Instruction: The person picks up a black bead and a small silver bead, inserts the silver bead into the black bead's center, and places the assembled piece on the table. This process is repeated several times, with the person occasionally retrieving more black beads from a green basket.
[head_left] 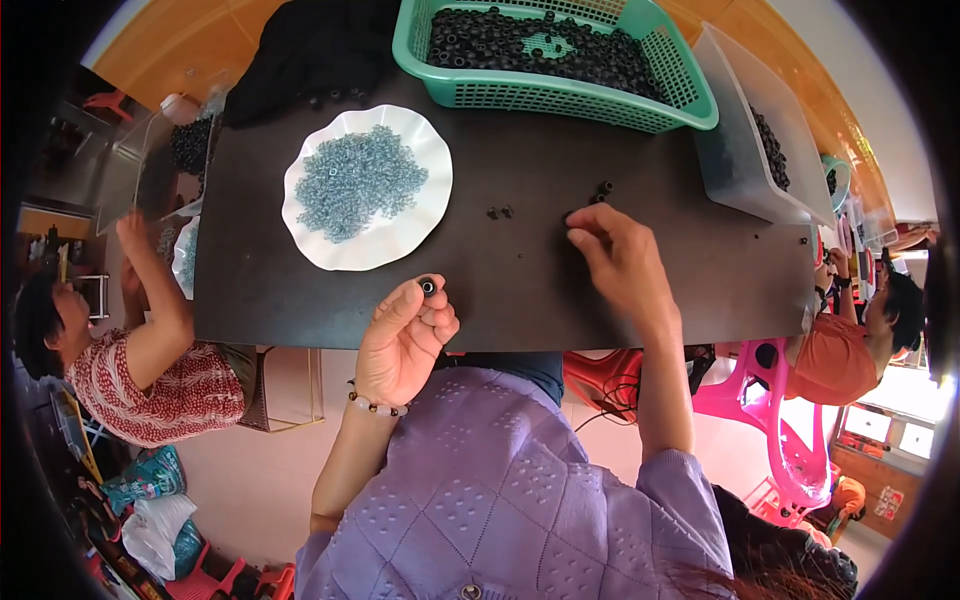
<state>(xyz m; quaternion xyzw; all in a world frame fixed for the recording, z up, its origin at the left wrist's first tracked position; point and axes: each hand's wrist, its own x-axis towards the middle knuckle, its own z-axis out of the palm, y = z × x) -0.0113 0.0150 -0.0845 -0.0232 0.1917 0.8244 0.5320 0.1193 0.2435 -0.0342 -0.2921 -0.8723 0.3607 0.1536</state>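
While a white scalloped plate of pale blue beads sat toward the dark worktop's left edge, the left hand hovered at the near edge, thumb and forefinger pinched together on a small black ring. It looked light, stiff and smooth, likely to slip, so a hold across its outer wall seemed best. Two loose rings lay mid-worktop. Further right, the right hand pressed its closed fingertips down on the worktop near another black piece; whether it gripped one could not be told. A green basket of rings stood at the far edge.
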